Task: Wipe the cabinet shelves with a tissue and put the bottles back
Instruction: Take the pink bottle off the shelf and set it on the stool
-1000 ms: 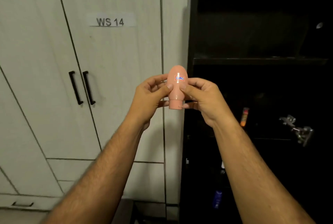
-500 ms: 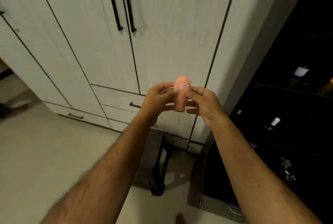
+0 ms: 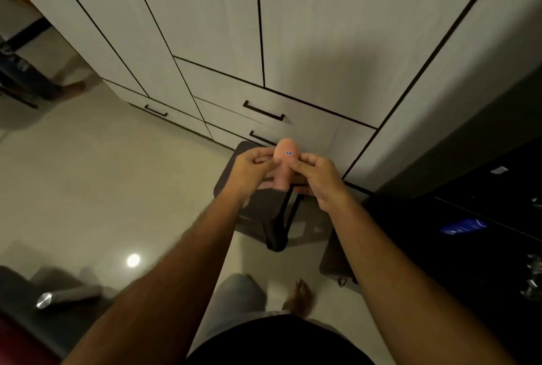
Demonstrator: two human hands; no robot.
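Fingers (image 3: 305, 158) of the right hand (image 3: 322, 180) and of the left hand (image 3: 249, 171) pinch a small peach-pink plastic bottle (image 3: 285, 163) from both sides, cap end down; its rounded end bears a small red-and-blue label. Below the bottle a dark grey bag (image 3: 272, 218) lies on the pale floor (image 3: 102, 188); behind it stand white cabinet drawers with black handles (image 3: 264, 111); right of it gapes the dark open cabinet (image 3: 469, 232).

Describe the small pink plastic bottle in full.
The small pink plastic bottle is egg-shaped and smooth, with a small red-and-blue label on its body and a narrower cap at the bottom, so it is held cap down, roughly upright. The left hand and right hand pinch it from either side, in the air in front of the pale cabinet drawers.
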